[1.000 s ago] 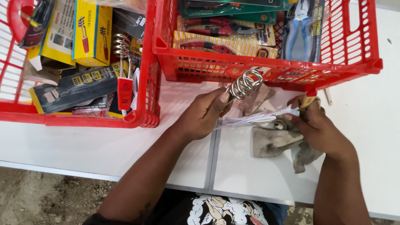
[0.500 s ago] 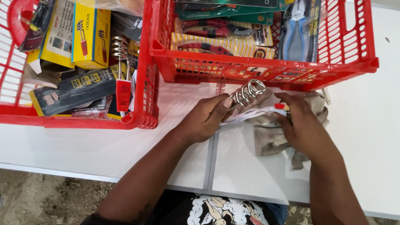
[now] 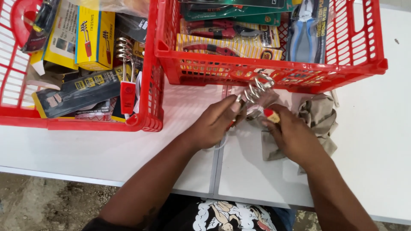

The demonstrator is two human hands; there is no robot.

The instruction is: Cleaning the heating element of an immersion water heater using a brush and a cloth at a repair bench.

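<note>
Both my hands are on one item: a coiled metal heating element (image 3: 256, 89) with a red part at its base, held just above the white table (image 3: 128, 149), right in front of the near wall of the right red basket (image 3: 274, 72).

My left hand (image 3: 214, 124) is clenched around the lower end, thumb and fingers pinching it from the left, coil pointing up and away from me. I'd say it's held that way so the coil stays clear and the base is reachable.

My right hand (image 3: 291, 134) is closed on the red-and-yellow bit (image 3: 271, 114) at the base, fingertips only. Looks like a fine grip for fiddling, not carrying. A thin white cord (image 3: 222, 144) loops out under my left hand onto the table.

A crumpled grey-brown cloth (image 3: 319, 115) lies under and to the right of my right hand, touching the table, likely kept there for wiping.

Packaging:
- Right basket: flat carded packs stacked face up. Green-backed card at far side, yellow striped card with red-handled pliers nearer, blue-handled pliers (image 3: 306, 30) on a dark card at right.
- Left red basket (image 3: 141, 124): two yellow boxes (image 3: 92, 36) standing at the far side, each with a red tool pictured; a long dark flat pack with yellow label blocks (image 3: 79, 92) lying near; another coil element with a red handle (image 3: 127, 81) upright against the right wall.
- Labels too small to tell apart beyond colour.
</note>
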